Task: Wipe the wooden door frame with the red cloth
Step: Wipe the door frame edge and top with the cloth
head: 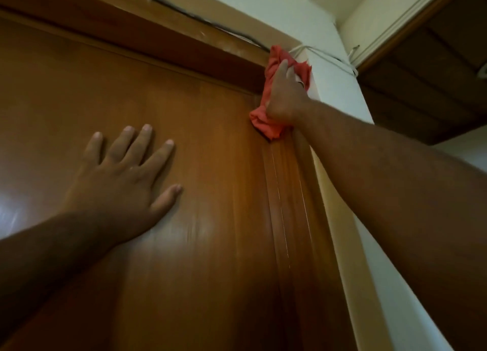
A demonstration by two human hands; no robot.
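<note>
Left hand (123,177) lies flat with fingers spread, arm reaching up from lower left; right hand (286,95) is raised far higher, fingers curled closed, forearm outstretched

Crumpled red cloth (271,69) pressed against the wooden door frame's (287,192) upper right corner.

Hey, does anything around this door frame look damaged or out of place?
Yes. The top of the wooden door frame has pale scuffs or dusty patches near its right end, and a dark cable tied with a white tie runs loosely along its upper edge, toward the red cloth.
</note>
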